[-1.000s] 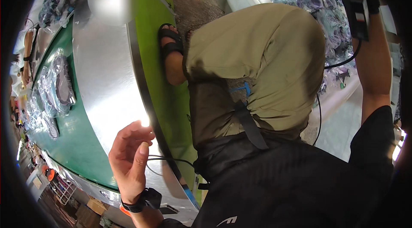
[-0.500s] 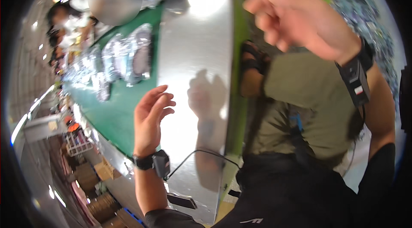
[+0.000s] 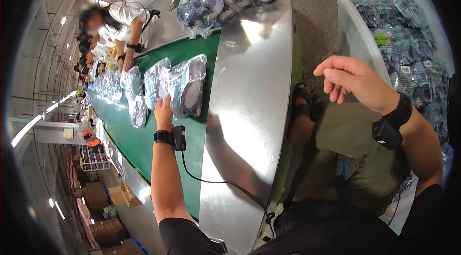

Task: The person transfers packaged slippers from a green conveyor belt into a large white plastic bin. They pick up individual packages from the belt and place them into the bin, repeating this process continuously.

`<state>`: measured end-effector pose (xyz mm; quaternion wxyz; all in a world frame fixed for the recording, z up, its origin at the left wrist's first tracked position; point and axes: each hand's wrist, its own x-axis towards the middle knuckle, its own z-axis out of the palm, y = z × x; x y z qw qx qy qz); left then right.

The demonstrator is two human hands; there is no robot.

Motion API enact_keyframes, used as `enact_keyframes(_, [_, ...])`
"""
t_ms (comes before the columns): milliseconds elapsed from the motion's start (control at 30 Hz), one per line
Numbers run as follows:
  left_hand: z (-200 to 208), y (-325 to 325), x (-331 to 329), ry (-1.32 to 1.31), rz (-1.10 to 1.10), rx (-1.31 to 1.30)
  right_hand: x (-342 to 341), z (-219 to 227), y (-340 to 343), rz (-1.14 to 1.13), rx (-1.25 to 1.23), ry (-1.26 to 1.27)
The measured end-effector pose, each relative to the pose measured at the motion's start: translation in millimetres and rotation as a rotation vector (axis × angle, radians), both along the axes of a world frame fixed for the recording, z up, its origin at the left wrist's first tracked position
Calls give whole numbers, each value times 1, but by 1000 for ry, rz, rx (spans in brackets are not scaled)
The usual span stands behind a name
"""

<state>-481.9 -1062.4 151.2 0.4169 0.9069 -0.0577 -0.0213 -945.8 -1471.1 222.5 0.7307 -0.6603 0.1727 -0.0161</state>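
Note:
My left hand [image 3: 164,115] reaches over the green belt [image 3: 117,132], fingertips at the near edge of a clear plastic bag of sandals [image 3: 191,82]. Its fingers are apart; no firm grip shows. The bag lies flat, showing teal straps and greyish soles. Just left of it lies another bagged pair [image 3: 152,79], partly overlapped. My right hand [image 3: 348,79] hangs in the air between the metal ledge and a white bin [image 3: 357,24]. Its fingers are loosely bent and apart, with nothing in them. Both wrists carry small black devices.
Bagged sandals [image 3: 225,0] are heaped at the far end of the metal ledge [image 3: 245,111]. Several bagged pairs [image 3: 403,39] fill the white bin at right. Across the belt, a person in white [image 3: 126,19] handles bags. A cable runs from my left wrist.
My left hand has moved from beside the metal ledge to the bag on the belt. My right hand has come lower and nearer. The view has turned, showing more of the bin and belt.

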Motion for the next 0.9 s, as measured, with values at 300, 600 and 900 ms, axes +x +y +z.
enact_keyframes(300, [-22,-21,-61,214,-115,-362,7,-9,-4,72,-197,-3])
enact_keyframes(600, [-1,5,-196,0,-462,-428,1,-13,5,171,-199,-27])
enact_keyframes(900, [43,-53,-253,367,-450,-259,-4,-14,16,234,-202,-44])
